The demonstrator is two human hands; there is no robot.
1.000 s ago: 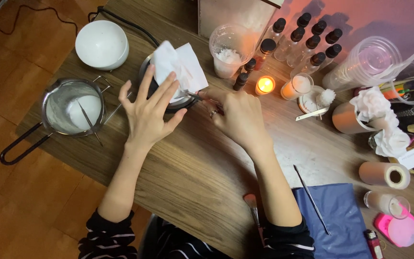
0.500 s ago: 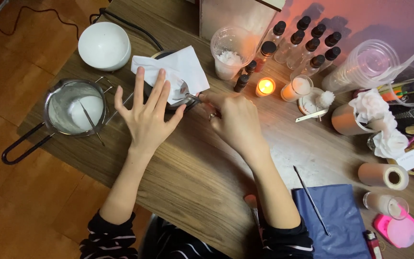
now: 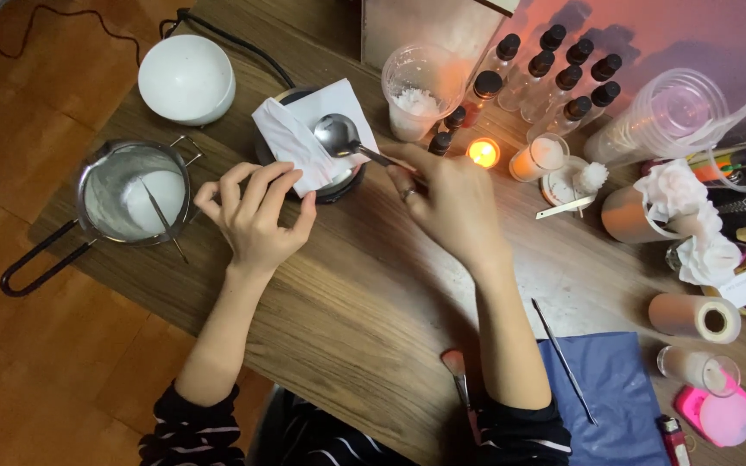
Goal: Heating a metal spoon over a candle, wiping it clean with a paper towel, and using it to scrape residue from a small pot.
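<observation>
A wooden table (image 3: 364,293) carries everything. Near its left edge stands a metal pot (image 3: 131,194) with white wax inside, and a white dome-shaped bowl (image 3: 186,79) sits toward the far left corner. A clear plastic cup (image 3: 418,91) with white flakes stands at the far edge, a lit candle (image 3: 483,153) just right of it. Between pot and cup, a white paper towel (image 3: 304,138) lies over a small dark dish. The left hand (image 3: 256,216) pinches the towel's near edge with fingers closed on it. The right hand (image 3: 446,198) is clamped on a metal spoon (image 3: 347,142), its bowl resting over the towel.
</observation>
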